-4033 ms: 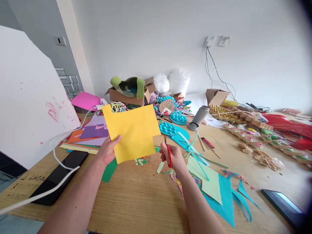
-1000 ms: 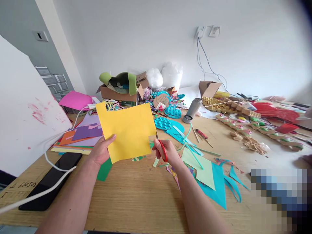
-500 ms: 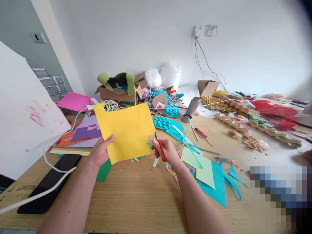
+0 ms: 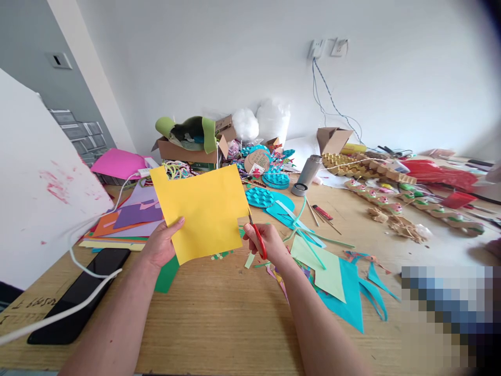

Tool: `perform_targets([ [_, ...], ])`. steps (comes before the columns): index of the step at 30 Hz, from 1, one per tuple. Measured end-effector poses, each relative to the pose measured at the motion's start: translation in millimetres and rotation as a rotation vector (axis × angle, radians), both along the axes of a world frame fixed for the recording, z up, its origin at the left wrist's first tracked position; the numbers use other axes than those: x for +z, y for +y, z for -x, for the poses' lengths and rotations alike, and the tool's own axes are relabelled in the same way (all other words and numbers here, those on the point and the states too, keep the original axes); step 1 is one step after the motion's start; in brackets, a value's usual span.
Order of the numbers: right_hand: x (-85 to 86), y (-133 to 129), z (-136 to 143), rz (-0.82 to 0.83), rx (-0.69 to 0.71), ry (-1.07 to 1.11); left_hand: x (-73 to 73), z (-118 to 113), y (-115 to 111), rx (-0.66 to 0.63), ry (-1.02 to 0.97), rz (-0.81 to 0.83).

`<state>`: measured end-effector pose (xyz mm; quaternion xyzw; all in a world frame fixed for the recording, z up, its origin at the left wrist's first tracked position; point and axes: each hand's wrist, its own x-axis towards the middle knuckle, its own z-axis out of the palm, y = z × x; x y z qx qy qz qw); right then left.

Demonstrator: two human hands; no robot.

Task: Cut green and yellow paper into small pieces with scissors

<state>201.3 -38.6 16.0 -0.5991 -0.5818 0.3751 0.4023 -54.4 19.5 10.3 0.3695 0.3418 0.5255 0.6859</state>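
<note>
My left hand (image 4: 164,243) grips the left edge of a yellow sheet (image 4: 207,214), thumb on its front, holding it up above the table. The sheet has a notch at its upper left and another at its lower right corner. Red-handled scissors (image 4: 259,242) are in my right hand (image 4: 266,243), their blades pointing up at the sheet's right edge. Whether the blades are parted is too small to tell. Below the sheet, a green paper piece (image 4: 166,275) lies on the table.
A black phone (image 4: 80,297) and white cable (image 4: 62,316) lie at the left. Blue paper (image 4: 352,300), pale green paper (image 4: 329,274) and scraps lie right. Behind stand a grey bottle (image 4: 308,176) and a cardboard box (image 4: 188,151).
</note>
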Motion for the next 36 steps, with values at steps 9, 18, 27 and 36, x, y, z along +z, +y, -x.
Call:
perform_targets([
  [9, 1.0, -0.6, 0.2, 0.009, -0.025, -0.023, -0.6, 0.0, 0.4, 0.000, 0.009, -0.008],
  [18, 1.9, -0.9, 0.5, 0.038, -0.064, -0.019, -0.1, -0.6, -0.4, -0.007, -0.009, 0.001],
  [27, -0.9, -0.2, -0.4, 0.035, -0.088, 0.029, -1.0, -0.5, -0.6, -0.002, -0.007, -0.001],
  [36, 0.6, 0.3, 0.4, 0.046, -0.081, -0.001, -1.4, -0.5, 0.3, -0.002, 0.007, -0.006],
])
